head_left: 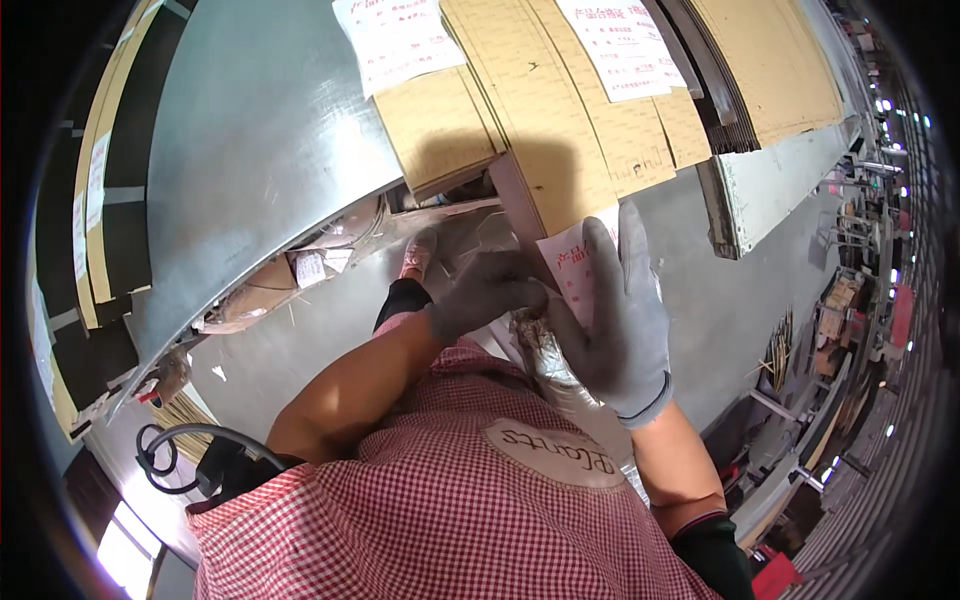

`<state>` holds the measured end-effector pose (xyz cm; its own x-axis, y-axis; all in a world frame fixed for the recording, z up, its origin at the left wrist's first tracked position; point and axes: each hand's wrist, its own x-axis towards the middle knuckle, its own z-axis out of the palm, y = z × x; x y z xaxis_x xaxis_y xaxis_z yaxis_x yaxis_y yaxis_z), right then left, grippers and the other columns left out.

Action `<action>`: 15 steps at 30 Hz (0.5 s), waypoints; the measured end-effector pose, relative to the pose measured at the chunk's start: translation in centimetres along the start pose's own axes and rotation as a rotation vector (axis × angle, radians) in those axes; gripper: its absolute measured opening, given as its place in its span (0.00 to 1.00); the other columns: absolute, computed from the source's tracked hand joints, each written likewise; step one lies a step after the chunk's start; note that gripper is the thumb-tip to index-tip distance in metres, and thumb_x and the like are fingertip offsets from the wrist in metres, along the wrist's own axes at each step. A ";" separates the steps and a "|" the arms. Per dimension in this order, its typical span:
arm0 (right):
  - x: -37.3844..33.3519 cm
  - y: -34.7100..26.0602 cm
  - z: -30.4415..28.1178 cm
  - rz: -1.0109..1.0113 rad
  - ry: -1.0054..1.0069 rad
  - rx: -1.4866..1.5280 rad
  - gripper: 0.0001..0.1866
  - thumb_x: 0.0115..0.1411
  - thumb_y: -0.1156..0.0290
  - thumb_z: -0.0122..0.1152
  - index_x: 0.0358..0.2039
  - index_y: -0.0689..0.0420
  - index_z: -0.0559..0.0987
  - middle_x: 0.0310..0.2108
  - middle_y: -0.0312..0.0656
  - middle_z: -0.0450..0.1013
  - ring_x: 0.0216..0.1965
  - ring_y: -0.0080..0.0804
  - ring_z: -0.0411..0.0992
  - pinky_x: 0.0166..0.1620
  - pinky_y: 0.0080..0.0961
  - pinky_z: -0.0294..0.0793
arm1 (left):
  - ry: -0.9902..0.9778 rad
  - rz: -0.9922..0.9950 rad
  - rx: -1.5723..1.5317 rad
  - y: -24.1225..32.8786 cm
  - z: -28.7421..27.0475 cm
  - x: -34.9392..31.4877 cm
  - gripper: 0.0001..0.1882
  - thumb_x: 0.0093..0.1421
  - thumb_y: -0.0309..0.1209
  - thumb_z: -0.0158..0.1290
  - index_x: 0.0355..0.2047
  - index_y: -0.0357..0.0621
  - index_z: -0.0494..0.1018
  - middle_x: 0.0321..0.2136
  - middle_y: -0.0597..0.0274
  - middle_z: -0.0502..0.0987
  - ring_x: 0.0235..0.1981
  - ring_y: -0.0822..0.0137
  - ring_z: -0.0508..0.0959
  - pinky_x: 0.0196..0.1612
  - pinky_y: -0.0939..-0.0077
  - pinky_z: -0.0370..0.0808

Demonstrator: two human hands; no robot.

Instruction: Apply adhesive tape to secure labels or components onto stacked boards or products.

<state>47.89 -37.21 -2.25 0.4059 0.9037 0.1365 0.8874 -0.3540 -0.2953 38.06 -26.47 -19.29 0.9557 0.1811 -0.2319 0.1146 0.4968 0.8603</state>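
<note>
My right hand (625, 325), in a grey glove, lies with its fingers stretched out along the near end of a yellow paper-covered board (560, 190). Partly under it is a white paper label (570, 265) with red print. To the left of that board end, my left hand (485, 298), gloved too, has its fingers curled together close to the label's lower edge. What those fingers hold, if anything, is hidden. More yellow boards (440, 130) lie side by side beyond my hands, and two labels (630, 45) rest on top of them.
A grey metal table (250, 110) extends on the left, with further stacked boards (105, 170) at its far side. More boards (770, 70) sit on a metal support (780, 185) at right. Crumpled shiny plastic (555, 370) is near my apron. Racks (840, 320) line the far right.
</note>
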 end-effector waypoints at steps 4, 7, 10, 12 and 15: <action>0.3 -0.4 -0.1 0.035 -0.055 -0.013 0.41 0.45 0.67 0.71 0.59 0.63 0.65 0.60 0.71 0.56 0.44 0.62 0.72 0.39 0.40 0.76 | 0.014 0.062 -0.146 -1.1 0.6 0.5 0.14 0.51 0.27 0.62 0.38 0.33 0.79 0.31 0.59 0.82 0.34 0.71 0.80 0.38 0.76 0.77; 0.0 0.0 0.4 -0.001 -0.001 -0.011 0.40 0.45 0.69 0.70 0.59 0.64 0.65 0.59 0.73 0.56 0.45 0.63 0.72 0.39 0.41 0.76 | -0.038 -0.015 0.145 -0.1 -0.6 0.9 0.15 0.52 0.25 0.61 0.41 0.31 0.77 0.34 0.58 0.81 0.37 0.70 0.79 0.41 0.75 0.77; -0.3 -0.1 0.3 -0.049 0.026 -0.030 0.39 0.46 0.70 0.69 0.59 0.65 0.65 0.59 0.73 0.57 0.45 0.64 0.72 0.40 0.41 0.76 | -0.085 -0.085 -0.179 2.0 -0.5 0.5 0.21 0.53 0.25 0.60 0.48 0.34 0.73 0.38 0.58 0.81 0.40 0.69 0.79 0.45 0.74 0.77; -0.3 -0.5 0.3 -0.019 0.021 0.031 0.37 0.48 0.70 0.67 0.58 0.66 0.65 0.59 0.73 0.57 0.47 0.66 0.71 0.42 0.42 0.76 | -0.134 -0.050 -0.168 0.4 -1.3 1.3 0.23 0.54 0.24 0.60 0.50 0.35 0.72 0.40 0.59 0.80 0.42 0.69 0.78 0.47 0.74 0.76; -0.1 -0.1 1.1 -0.097 0.072 0.023 0.35 0.49 0.70 0.66 0.57 0.68 0.66 0.59 0.73 0.57 0.48 0.67 0.70 0.44 0.43 0.75 | -0.157 0.016 -0.221 -1.0 -1.3 1.6 0.22 0.54 0.23 0.59 0.50 0.35 0.72 0.44 0.58 0.79 0.41 0.68 0.79 0.47 0.73 0.76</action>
<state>47.49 -36.99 -3.25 0.3343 0.9132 0.2330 0.9182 -0.2599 -0.2988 39.09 -25.60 -21.13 0.9892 0.0654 -0.1311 0.0536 0.6715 0.7391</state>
